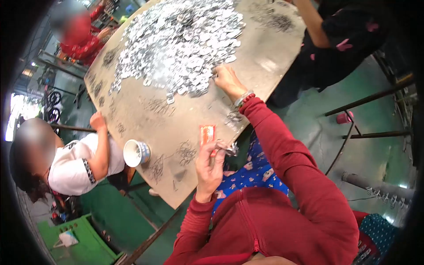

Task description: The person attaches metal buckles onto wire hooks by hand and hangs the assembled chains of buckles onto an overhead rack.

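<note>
My left hand (210, 170) is in front of the table's near edge, its thumb and fingers closed on a few small shiny metal pieces (232, 149). Just behind those fingers an orange-red packet (207, 132) lies on the table, partly covered by the hand. My right hand (229, 81) reaches out to the near right edge of a large pile of flat, ring-like metal pieces (176, 48). Its fingers are pinched together at the pile; what is between the fingertips is too small to make out.
Thin dark wire-like pieces (187, 152) lie in clusters on the tabletop (145, 99). A white and blue paper cup (137, 153) stands near the left edge. People sit at the left (79, 165), far left (81, 39) and right (344, 39). A metal rail (371, 95) runs at right.
</note>
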{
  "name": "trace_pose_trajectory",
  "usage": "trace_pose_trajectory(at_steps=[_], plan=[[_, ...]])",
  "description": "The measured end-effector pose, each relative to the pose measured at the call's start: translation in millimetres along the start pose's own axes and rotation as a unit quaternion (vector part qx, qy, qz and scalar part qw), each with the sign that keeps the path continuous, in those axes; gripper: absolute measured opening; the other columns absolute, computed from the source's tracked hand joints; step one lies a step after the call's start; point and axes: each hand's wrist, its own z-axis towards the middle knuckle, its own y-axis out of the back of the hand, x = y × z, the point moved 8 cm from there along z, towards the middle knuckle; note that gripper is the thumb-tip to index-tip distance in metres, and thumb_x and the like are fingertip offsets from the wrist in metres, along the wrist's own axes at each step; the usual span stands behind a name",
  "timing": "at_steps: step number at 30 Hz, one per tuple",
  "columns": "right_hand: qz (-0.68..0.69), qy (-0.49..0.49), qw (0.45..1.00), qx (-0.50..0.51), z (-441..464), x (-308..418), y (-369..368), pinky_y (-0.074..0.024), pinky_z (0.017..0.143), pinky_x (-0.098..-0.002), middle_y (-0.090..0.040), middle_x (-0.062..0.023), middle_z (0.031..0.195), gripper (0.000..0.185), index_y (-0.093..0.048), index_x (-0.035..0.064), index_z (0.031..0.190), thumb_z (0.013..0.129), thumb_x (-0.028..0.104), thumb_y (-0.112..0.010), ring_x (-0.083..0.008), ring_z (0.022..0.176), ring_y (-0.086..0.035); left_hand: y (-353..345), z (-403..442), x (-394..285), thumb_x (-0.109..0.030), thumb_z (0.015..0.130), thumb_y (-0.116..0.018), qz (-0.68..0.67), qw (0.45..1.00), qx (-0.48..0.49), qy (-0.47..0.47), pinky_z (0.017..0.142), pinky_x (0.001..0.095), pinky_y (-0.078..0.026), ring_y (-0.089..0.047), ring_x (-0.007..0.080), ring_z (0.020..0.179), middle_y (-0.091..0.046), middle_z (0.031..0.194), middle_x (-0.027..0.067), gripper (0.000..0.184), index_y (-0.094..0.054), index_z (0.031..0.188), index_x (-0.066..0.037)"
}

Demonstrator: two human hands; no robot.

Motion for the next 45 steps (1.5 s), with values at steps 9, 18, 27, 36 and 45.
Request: trace_pose_trajectory(at_steps=[9,18,27,36,45], plan=[[0.337,-0.103,0.933,-0.071,-69.9,14.1,102.5,-0.0464,0.057,-0.0268,-0.065,-0.0078,0.073,0.018,-0.068,-0.0015,0.091,0.076,0.009,-0.069,-0.0138,0.061,-0.058,-15.2,-5.2,-26.9,0.005,0.089,-0.051,-0.093,0.991,0.035,-0.092,0.076,0.0276,-0.047,-0.056,0.0148,0.085,-0.057,0.094,0.009,0.012,-0.052,0.099,-0.001],[0.484,-0.115,0.861,0.104,-179.5,111.5,131.7,-0.049,0.06,-0.0223,-0.063,-0.007,0.076,0.014,-0.063,-0.0065,0.093,0.08,-0.001,-0.064,-0.0104,0.063,-0.059,-26.5,-4.6,-43.6,0.003,0.082,-0.06,0.114,0.976,0.024,-0.184,0.061,0.031,-0.047,-0.061,0.0229,0.07,-0.061,0.079,0.0118,0.009,-0.058,0.09,0.0],[0.355,-0.085,0.931,0.003,-183.4,127.1,141.4,-0.0498,0.06,-0.023,-0.064,-0.008,0.077,0.013,-0.064,-0.0073,0.09,0.077,-0.006,-0.062,-0.0118,0.064,-0.06,-14.4,-9.9,-46.1,-0.001,0.079,-0.061,0.188,0.951,-0.018,-0.243,0.07,0.0357,-0.046,-0.06,0.0286,0.077,-0.061,0.08,0.011,0.009,-0.061,0.088,-0.002],[0.554,-0.187,0.811,0.029,-198.6,114.5,108.3,-0.0483,0.051,-0.025,-0.061,-0.012,0.074,0.013,-0.064,-0.0074,0.085,0.073,-0.012,-0.062,-0.0172,0.056,-0.059,16.3,-16.4,-6.3,-0.005,0.076,-0.067,0.127,0.97,-0.049,-0.201,0.077,0.0365,-0.047,-0.06,0.0311,0.085,-0.061,0.097,0.0139,0.025,-0.061,0.1,-0.002],[0.553,-0.179,0.809,0.086,-199.3,110.9,101.5,-0.0501,0.05,-0.0247,-0.06,-0.0115,0.074,0.014,-0.064,-0.0072,0.083,0.071,-0.014,-0.062,-0.0168,0.06,-0.06,153.9,118.4,84.4,-0.017,0.082,-0.06,0.493,0.867,-0.01,-0.069,0.075,0.0374,-0.048,-0.062,0.0313,0.084,-0.065,0.091,0.0157,0.019,-0.067,0.093,-0.003]])
